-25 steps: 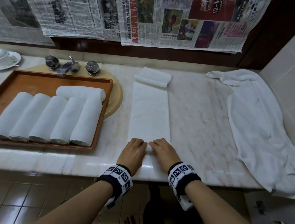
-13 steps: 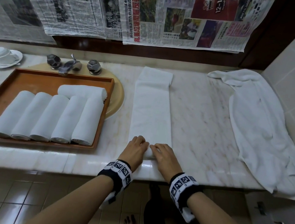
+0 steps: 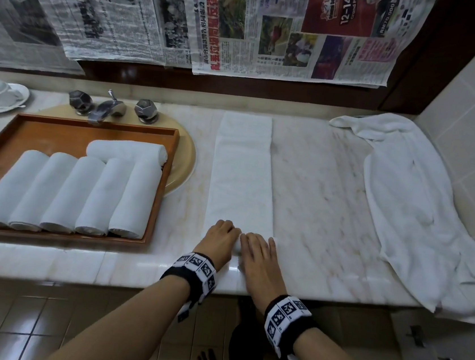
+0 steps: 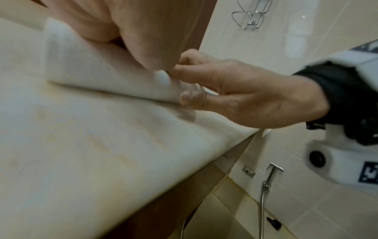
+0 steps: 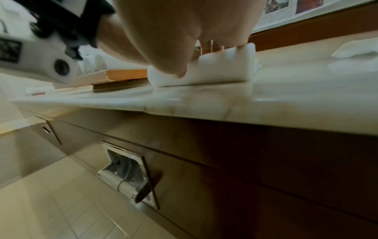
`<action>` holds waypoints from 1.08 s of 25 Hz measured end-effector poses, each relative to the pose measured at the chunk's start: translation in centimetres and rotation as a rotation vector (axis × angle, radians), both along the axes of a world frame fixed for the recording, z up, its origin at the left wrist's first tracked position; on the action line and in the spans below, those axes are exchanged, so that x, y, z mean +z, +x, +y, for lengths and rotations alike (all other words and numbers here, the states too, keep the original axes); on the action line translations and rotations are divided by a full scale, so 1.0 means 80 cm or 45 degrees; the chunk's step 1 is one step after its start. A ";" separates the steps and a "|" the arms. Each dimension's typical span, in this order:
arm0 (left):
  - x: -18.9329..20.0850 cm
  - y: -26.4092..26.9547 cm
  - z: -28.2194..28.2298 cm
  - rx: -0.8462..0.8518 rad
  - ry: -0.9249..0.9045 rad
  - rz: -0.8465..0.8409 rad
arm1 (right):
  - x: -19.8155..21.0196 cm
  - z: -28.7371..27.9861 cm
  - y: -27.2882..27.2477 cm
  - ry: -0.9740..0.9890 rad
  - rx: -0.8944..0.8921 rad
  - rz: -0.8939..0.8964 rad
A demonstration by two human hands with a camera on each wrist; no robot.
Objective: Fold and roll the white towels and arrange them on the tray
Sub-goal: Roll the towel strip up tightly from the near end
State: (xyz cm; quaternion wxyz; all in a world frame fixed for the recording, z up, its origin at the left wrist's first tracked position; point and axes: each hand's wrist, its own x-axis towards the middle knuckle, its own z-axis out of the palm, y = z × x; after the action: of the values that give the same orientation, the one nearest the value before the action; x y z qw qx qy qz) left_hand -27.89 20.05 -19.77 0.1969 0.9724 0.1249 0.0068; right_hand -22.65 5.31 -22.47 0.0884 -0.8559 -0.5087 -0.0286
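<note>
**Far flap laid out flat, roll begins at the near edge**

Biggest thing first: the long pale marble counter (image 3: pixel 327 190) runs the full width, and on its right end a large loose white towel (image 3: pixel 411 205) lies crumpled against the tiled wall. On the left sits the rectangular orange-brown wooden tray (image 3: pixel 58 130), and there are 6 rolled white towels (image 3: pixel 69 193) on it: 5 side by side in a row, 1 laid crosswise behind them, touching their far ends.

Centre stage is the folded white towel strip (image 3: pixel 242 174), stretched from the near edge towards the back of the counter. Here is the change: 1 second ago its far end was doubled over into a thick flap; now that flap is gone and the strip lies flat along its whole length.

Down at the near end, the left hand (image 3: pixel 220 240) and the right hand (image 3: pixel 258 250) have stayed side by side, almost touching. The left wrist view shows a small roll formed under them, with the right thumb tucked beneath it and fingers curled over. The right wrist view shows that hand's fingers (image 5: pixel 223 46) dug into the top of the roll. The left hand's fingers curl over the roll too.
</note>
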 end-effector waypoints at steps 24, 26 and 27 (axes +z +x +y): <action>-0.022 -0.046 -0.034 0.023 0.010 -0.311 | 0.034 0.017 0.039 -0.202 0.067 0.325; -0.026 -0.050 -0.034 -0.023 0.008 -0.289 | 0.028 0.013 0.026 -0.161 0.019 0.258; -0.025 -0.049 -0.033 -0.020 0.011 -0.250 | 0.021 0.009 0.017 -0.108 -0.007 0.185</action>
State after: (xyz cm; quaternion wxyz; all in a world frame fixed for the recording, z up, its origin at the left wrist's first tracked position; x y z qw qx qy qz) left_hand -31.82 17.41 -21.75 0.2041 0.9689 0.0973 0.1011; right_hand -21.29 6.04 -20.79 0.0886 -0.8601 -0.4993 0.0550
